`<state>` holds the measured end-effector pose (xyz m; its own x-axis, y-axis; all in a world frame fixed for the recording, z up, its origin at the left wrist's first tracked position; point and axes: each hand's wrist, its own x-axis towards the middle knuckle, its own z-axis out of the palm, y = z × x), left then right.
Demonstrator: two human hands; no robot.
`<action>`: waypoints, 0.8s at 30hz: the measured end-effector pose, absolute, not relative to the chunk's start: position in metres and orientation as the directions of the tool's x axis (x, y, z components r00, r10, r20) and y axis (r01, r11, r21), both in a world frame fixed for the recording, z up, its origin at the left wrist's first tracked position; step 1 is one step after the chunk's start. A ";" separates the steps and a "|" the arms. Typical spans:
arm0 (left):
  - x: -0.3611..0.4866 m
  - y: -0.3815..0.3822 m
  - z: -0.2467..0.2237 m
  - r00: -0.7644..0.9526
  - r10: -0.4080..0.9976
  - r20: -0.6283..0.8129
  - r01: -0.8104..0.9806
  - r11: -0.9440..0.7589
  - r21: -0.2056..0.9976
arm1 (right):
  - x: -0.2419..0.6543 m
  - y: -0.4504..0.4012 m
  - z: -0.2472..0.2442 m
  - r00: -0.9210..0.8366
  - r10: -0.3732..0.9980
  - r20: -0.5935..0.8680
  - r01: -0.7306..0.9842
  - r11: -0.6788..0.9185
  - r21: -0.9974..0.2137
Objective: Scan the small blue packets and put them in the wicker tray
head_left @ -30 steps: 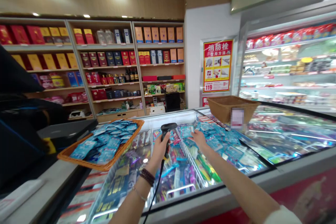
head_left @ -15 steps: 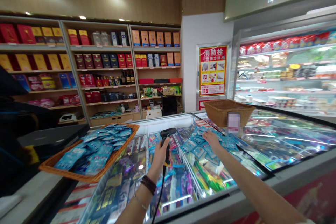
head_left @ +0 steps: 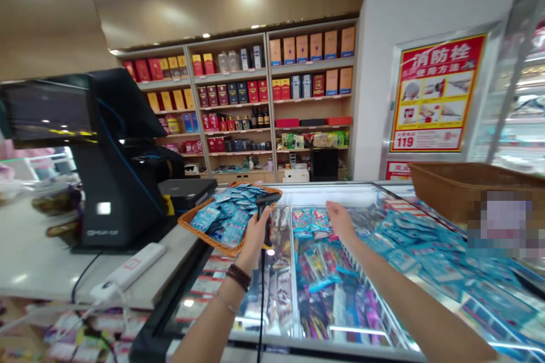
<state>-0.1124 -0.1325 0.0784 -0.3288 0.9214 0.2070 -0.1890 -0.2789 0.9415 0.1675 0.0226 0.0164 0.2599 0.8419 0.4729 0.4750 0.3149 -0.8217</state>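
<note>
**Black corded barcode scanner (head_left: 267,221) gripped in the left hand (head_left: 258,235) above a glass-topped chest freezer (head_left: 272,336)**

The pistol-shaped plastic scanner is wrapped closely by the left fingers (head_left: 255,232), and its thin black cord is hung straight down past the freezer's metal edge. The right hand (head_left: 340,221) is held open over the freezer, its fingers extended and empty; whether the glass is touched cannot be told. Glossy blue packets (head_left: 317,272) are packed in the wire-divided compartment below. Just behind the scanner, a woven orange-brown wicker basket (head_left: 208,243) is heaped with flat blue sachets (head_left: 223,215), and it is set beside an angular black till terminal (head_left: 119,164).
</note>
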 end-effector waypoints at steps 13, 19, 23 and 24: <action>-0.222 -0.135 0.067 -0.537 0.831 0.143 -0.086 -0.223 0.971 | -0.064 0.053 0.038 -0.087 0.936 0.342 0.582 0.326 -0.745; -0.221 -0.127 0.047 -0.532 0.833 0.153 -0.078 -0.228 0.970 | -0.087 0.082 0.026 0.010 0.928 0.372 0.563 0.302 -0.769; -0.220 -0.125 0.040 -0.541 0.822 0.179 -0.055 -0.247 0.967 | -0.094 0.085 0.029 0.073 0.950 0.305 0.637 0.191 -0.747; -0.221 -0.125 0.039 -0.543 0.820 0.181 -0.053 -0.248 0.967 | -0.093 0.085 0.031 0.073 0.952 0.297 0.663 0.176 -0.727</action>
<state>-0.2206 -0.1245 0.0393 -0.5432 0.8199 0.1809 -0.0528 -0.2484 0.9672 -0.0933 0.0848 0.0308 0.0729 0.9521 0.2969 0.6635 0.1759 -0.7272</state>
